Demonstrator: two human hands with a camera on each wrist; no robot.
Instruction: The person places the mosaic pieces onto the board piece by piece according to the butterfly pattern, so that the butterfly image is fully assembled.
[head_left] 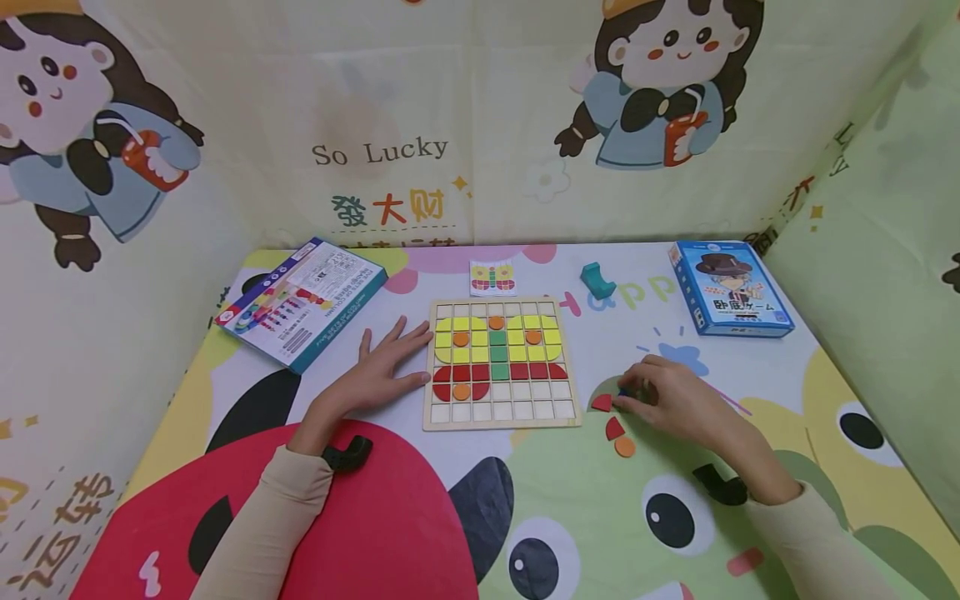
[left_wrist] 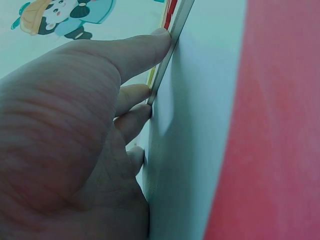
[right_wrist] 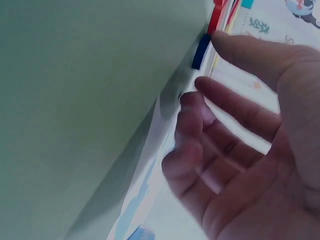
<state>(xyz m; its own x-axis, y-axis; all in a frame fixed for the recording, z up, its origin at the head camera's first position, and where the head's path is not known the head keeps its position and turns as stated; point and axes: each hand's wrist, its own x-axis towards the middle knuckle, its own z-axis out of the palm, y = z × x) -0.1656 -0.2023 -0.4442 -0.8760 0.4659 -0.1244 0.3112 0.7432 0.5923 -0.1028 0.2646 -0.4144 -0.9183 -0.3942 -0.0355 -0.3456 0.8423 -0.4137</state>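
Blue piece [head_left: 622, 392] is lying on the bench just right of the wooden board [head_left: 501, 421], at the fingertips of the right hand [head_left: 671, 400], whose loosely curled fingers are touching but not clearly gripping it, while the left hand [head_left: 382, 367] is pressing flat-fingered against the board's left edge.

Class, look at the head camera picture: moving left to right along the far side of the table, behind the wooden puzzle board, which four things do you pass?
Striped box → small pattern card → teal piece → blue game box.
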